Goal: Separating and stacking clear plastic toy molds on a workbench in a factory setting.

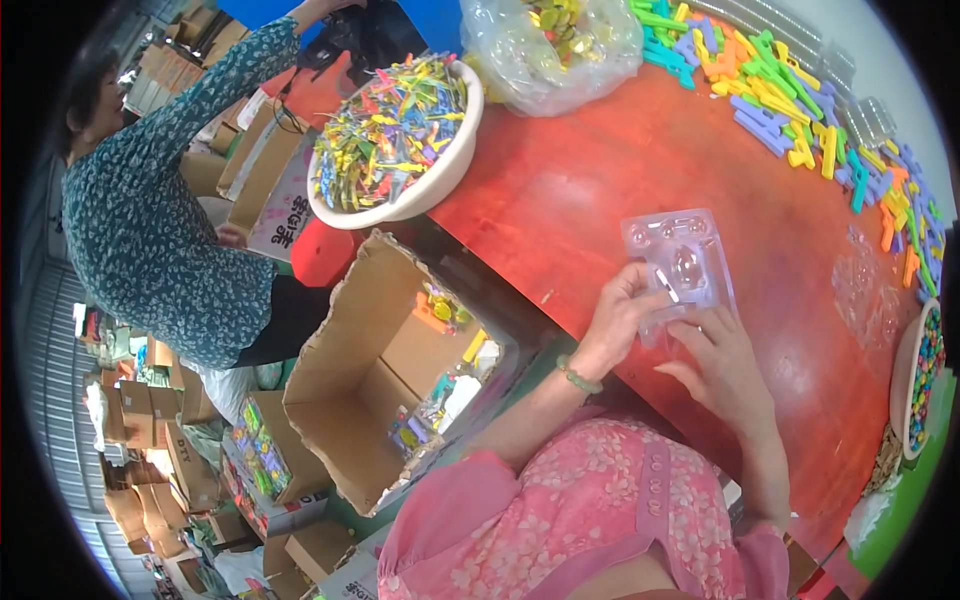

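Observation:
My left hand (622, 312) pinches a clear plastic blister tray (715, 262) by its left edge, above the red table. The tray has several rounded hollows moulded into it, and a small white streak shows by my left fingertips; I cannot tell whether it is glare or an object. My right hand (722, 365) is at the tray's lower edge, its fingertips against the plastic and its thumb held apart from the fingers. A green bead bracelet (578, 376) circles my left wrist.
Colourful plastic pieces (790, 90) pile along the red table's (560, 200) far right edge, near more clear trays (865, 290). A white basin (455, 165) of small packets and a clear bag (550, 60) stand at the back. A cardboard box (345, 370) opens at left; a co-worker (180, 240) stands beyond.

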The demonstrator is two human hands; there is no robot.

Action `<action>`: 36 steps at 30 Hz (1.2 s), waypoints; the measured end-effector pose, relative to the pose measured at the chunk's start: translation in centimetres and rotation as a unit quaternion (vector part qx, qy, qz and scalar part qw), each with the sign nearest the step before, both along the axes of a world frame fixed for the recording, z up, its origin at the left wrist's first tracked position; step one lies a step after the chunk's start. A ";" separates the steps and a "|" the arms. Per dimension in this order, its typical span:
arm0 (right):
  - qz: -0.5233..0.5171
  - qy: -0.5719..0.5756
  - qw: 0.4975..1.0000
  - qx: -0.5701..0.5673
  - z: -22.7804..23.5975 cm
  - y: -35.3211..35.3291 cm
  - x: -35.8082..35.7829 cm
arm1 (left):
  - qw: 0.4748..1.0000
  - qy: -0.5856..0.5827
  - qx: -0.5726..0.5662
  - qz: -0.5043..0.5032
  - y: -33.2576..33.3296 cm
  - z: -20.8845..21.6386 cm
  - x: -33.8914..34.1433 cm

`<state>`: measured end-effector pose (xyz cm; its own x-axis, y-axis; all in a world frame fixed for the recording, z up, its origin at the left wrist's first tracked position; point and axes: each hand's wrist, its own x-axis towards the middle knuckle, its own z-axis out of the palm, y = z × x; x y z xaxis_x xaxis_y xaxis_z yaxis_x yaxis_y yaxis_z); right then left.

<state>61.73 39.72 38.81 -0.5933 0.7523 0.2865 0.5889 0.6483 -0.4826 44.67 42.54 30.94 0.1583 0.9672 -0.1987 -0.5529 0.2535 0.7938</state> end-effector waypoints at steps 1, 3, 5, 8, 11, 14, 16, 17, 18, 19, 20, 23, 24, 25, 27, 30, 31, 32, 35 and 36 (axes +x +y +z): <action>0.003 0.002 1.000 0.005 -0.2 0.1 0.0 | 0.999 -0.028 -0.004 -0.016 0.0 0.0 -0.6; 0.049 -0.026 0.998 -0.028 -0.5 0.0 0.3 | 0.998 -0.055 -0.044 0.002 -0.3 0.8 -1.0; 0.056 -0.022 0.998 -0.014 0.2 -0.5 -0.2 | 0.994 -0.075 -0.080 -0.006 -0.4 0.8 -1.8; 0.060 -0.016 0.998 0.002 0.9 -1.2 -0.9 | 0.990 -0.086 -0.103 -0.044 -0.7 0.7 -3.0; 0.027 -0.006 0.999 -0.016 0.6 -1.3 -0.8 | 0.985 -0.119 -0.078 -0.098 -0.7 1.0 -3.7; 0.033 0.018 0.999 -0.018 1.4 -1.4 -0.8 | 0.964 -0.212 -0.051 -0.153 -1.1 1.9 -3.7; 0.016 0.088 0.992 -0.087 1.8 -1.7 -1.4 | 0.930 -0.313 -0.003 -0.194 -1.5 1.8 -3.4; 0.018 0.089 0.992 -0.086 1.8 -1.7 -1.6 | 0.930 -0.312 -0.002 -0.193 -1.7 1.2 -3.0; 0.014 0.091 0.992 -0.088 1.9 -1.8 -1.8 | 0.930 -0.326 -0.011 -0.172 -2.0 0.3 -2.5; 0.008 0.092 0.991 -0.092 1.9 -1.9 -1.9 | 0.928 -0.341 -0.021 -0.151 -2.5 -0.1 -1.9; 0.010 0.092 0.992 -0.092 1.7 -2.0 -2.0 | 0.908 -0.386 -0.013 -0.159 -3.1 -0.3 -1.3; 0.029 0.093 0.992 -0.081 1.4 -2.4 -2.5 | 0.898 -0.415 -0.026 -0.145 -3.7 0.0 -0.8; 0.028 0.091 0.993 -0.070 1.8 -2.6 -2.8 | 0.898 -0.416 -0.025 -0.144 -3.7 0.3 -0.8; 0.026 0.090 0.994 -0.058 2.1 -2.7 -3.0 | 0.900 -0.407 -0.002 -0.159 -3.7 0.6 -1.0; 0.036 0.096 0.993 -0.064 1.8 -2.8 -2.8 | 0.900 -0.398 0.022 -0.175 -3.6 0.6 -1.1; 0.054 0.094 0.992 -0.070 1.6 -2.6 -3.2 | 0.895 -0.394 0.060 -0.198 -3.2 -0.9 -1.2; 0.059 0.086 0.992 -0.067 1.6 -2.7 -3.1 | 0.892 -0.397 0.058 -0.208 -3.2 -1.4 -1.3; 0.062 0.082 0.992 -0.072 1.7 -2.9 -3.2 | 0.889 -0.399 0.055 -0.218 -3.2 -1.8 -1.3; 0.048 0.077 0.995 -0.052 1.7 -3.6 -3.8 | 0.908 -0.370 0.004 -0.196 -3.6 -1.8 -1.5; 0.042 0.068 0.996 -0.051 1.9 -3.8 -3.8 | 0.894 -0.394 -0.023 -0.213 -3.8 -1.7 -1.6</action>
<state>57.88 35.95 40.70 -0.6161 0.7310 0.2935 0.4596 0.6362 -0.6197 43.10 38.78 29.26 0.6190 0.7792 0.0990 -0.7809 0.5971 0.1834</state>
